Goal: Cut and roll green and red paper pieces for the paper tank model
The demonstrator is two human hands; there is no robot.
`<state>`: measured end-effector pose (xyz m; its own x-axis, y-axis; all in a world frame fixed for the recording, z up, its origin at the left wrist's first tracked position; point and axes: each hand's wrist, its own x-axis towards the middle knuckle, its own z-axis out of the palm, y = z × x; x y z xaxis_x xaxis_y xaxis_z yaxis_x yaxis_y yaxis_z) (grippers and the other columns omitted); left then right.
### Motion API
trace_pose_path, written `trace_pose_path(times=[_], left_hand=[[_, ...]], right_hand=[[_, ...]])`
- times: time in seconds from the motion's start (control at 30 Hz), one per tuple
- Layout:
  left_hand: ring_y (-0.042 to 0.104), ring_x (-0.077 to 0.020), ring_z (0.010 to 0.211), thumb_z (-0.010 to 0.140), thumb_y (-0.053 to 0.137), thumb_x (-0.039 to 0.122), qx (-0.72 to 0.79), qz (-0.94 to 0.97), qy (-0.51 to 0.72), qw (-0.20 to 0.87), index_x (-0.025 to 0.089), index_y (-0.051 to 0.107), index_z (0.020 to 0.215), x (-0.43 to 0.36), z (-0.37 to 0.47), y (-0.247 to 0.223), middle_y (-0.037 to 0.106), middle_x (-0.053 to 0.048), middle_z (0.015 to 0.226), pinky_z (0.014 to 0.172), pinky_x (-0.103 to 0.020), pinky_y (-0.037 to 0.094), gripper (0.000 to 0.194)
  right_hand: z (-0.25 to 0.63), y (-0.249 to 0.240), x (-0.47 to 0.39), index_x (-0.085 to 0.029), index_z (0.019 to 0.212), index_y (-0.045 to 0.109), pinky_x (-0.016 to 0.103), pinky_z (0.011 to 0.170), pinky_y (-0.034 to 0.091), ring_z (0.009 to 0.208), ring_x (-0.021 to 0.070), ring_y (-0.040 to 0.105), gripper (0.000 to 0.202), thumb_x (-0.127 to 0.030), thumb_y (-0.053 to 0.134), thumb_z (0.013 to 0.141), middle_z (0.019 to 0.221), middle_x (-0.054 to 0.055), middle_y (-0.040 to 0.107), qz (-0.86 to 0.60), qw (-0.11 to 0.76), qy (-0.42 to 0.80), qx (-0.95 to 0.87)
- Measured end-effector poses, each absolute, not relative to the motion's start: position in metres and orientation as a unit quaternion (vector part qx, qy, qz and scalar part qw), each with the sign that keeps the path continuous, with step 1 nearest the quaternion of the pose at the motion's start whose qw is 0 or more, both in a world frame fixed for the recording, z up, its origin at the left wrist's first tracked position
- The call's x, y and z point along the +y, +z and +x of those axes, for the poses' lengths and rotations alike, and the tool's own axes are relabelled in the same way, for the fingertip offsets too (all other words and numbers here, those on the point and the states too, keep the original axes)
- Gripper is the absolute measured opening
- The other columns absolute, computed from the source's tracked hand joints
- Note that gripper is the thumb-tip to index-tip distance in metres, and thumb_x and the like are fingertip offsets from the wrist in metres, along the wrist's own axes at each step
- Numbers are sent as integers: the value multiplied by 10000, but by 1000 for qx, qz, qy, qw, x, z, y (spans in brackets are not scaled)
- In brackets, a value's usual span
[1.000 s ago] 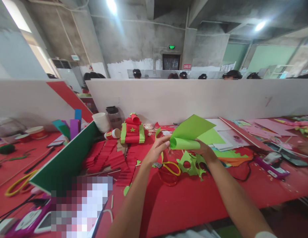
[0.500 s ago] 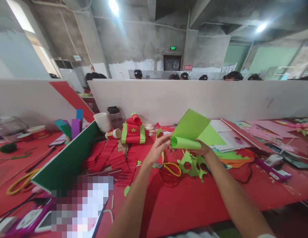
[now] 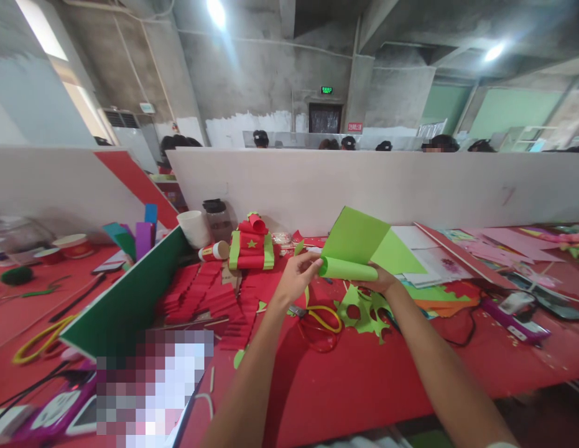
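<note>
While the left hand [image 3: 293, 274] pinches the left end of the light-green, partly rolled paper sheet [image 3: 349, 269] above the red tabletop [image 3: 308, 392], and the right hand [image 3: 383, 280] bears on its right end with fingers too hidden to confirm their closure, unequal tension could skew the roll into a cone. Slackened fingertips could let the paper's springiness uncoil it; excess pinch force could crease the rolled edge.

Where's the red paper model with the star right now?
Head view, left of centre: the red paper model sits on the table in front of the white divider, just right of the black-lidded jar.
</note>
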<state>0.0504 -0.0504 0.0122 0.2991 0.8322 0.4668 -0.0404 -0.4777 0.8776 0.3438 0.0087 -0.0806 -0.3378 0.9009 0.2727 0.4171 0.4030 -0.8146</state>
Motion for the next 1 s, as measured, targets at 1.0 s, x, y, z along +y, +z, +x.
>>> trace_pose_path(times=[1.0], left_hand=[[502, -119, 516, 626, 702, 285, 382, 624, 480, 484, 124, 683, 677, -5, 32, -36, 592, 9, 518, 528, -232, 376, 171]], right_hand=[[300, -32, -2, -125, 866, 756, 272, 607, 495, 584, 152, 609, 291, -338, 755, 668, 681, 38, 717, -418, 454, 466, -634]])
